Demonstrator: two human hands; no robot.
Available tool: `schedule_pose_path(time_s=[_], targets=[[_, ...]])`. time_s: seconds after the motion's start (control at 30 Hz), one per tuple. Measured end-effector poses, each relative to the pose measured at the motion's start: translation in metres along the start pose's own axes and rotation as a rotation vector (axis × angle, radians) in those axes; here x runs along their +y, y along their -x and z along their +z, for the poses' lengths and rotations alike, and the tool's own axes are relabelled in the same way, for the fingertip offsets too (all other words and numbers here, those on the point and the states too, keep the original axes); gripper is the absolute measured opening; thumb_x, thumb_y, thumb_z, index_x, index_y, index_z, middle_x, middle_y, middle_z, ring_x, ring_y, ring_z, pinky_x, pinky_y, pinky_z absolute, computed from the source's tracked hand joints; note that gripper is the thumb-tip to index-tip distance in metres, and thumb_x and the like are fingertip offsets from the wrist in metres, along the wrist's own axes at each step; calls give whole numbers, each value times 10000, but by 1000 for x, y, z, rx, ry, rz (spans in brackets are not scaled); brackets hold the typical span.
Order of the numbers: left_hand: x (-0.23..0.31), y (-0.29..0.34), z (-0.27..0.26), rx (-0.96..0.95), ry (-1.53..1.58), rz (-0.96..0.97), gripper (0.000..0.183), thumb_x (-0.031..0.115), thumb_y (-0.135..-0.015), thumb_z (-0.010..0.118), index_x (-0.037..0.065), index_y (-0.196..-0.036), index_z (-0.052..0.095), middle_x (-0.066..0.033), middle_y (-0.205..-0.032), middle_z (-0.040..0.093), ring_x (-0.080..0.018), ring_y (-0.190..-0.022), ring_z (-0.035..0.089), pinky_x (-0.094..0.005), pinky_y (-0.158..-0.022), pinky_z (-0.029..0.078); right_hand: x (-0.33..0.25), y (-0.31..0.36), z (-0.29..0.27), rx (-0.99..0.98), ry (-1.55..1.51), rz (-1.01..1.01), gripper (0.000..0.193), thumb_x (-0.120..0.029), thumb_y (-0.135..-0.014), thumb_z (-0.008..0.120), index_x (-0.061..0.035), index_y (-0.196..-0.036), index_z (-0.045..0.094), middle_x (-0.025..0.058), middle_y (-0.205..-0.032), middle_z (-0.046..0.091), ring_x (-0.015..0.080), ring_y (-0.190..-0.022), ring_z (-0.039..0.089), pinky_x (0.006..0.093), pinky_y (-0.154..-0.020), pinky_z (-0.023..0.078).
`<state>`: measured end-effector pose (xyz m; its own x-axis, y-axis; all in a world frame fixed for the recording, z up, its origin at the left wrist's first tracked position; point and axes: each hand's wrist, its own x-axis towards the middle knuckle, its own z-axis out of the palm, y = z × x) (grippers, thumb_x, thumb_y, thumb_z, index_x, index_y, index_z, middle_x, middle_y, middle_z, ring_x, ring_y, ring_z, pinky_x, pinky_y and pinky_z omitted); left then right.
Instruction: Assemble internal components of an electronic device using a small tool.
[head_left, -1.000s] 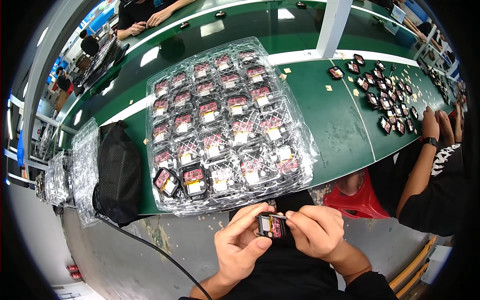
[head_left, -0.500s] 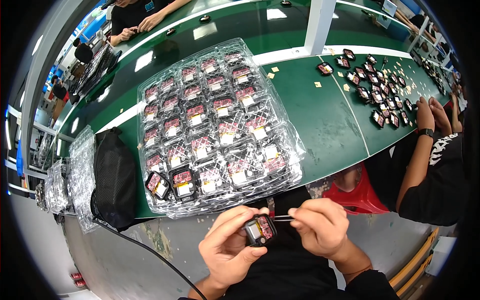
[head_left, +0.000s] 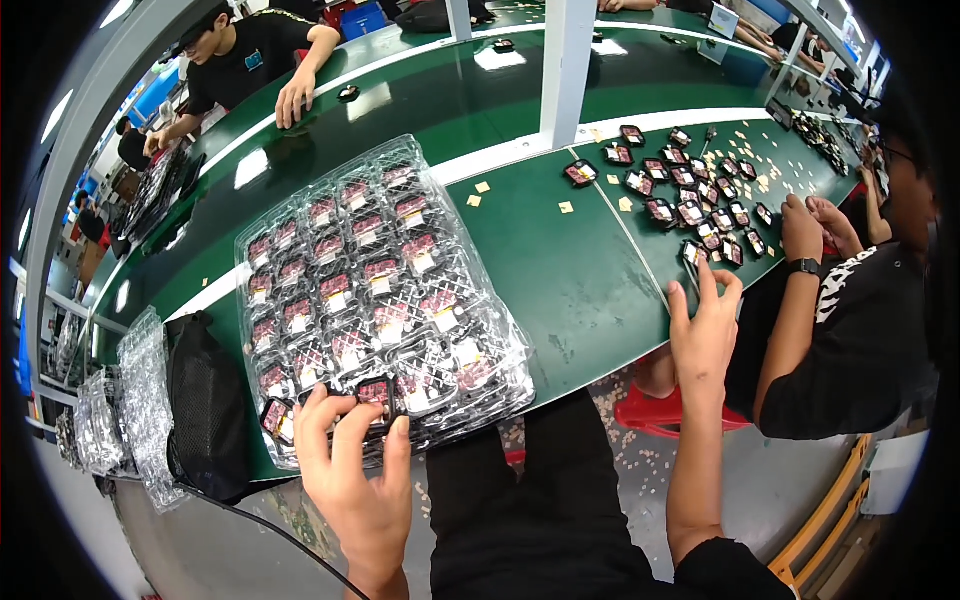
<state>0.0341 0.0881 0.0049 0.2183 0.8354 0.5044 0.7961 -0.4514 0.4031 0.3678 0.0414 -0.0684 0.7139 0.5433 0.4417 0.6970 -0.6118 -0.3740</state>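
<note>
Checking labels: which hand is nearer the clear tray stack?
Left. The left hand is at the near edge of the tray stack; the right hand is off to its right.

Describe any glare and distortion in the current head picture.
Head view: pale glare patches the far green surface; head view: glints speckle the clear plastic tray stack; head view: the grey frame at left bows, corners black.

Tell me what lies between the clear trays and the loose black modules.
Head view: small beige squares and a thin pale line lie on the green bench between trays and modules.
</note>
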Motion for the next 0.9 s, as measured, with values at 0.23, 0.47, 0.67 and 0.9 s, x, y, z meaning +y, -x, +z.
schedule_pose_path(time_s=[0.23,0.47,0.67,0.9], targets=[[1,2,-3,-106,-192,14,302,191,-817,793,99,-1101,746,-101,-1132,572,-433,-1251,486,-665,-1119,251,5,-10,0,10,-75,-79,278,-207,-886,726,-2,-1070,692,206,-1297,611,385,-1009,683,435,-843,550],[-3,15,-5,130,-8,250,316,219,-871,770,74,-1138,684,-190,-1260,520,-487,-1241,502,-618,-1003,442,-14,14,-11,-96,-459,-172,262,-24,-776,810,1,-955,621,165,-1116,682,260,-784,666,346,-692,526],[18,49,23,-262,959,114,567,216,-825,846,-57,-1256,601,-263,-1300,510,-386,-1125,641,-436,-880,593,-55,67,-43,-294,-1046,-534,540,-345,-660,917,-32,-927,568,222,-1050,713,277,-879,741,332,-734,605],[24,64,63,-298,1513,-165,663,271,-848,818,-96,-1331,551,-256,-1350,497,-322,-1270,534,-431,-1060,467,-69,97,-47,-516,-1178,-528,538,-382,-683,896,-27,-932,578,215,-1035,709,288,-821,745,315,-638,609]])
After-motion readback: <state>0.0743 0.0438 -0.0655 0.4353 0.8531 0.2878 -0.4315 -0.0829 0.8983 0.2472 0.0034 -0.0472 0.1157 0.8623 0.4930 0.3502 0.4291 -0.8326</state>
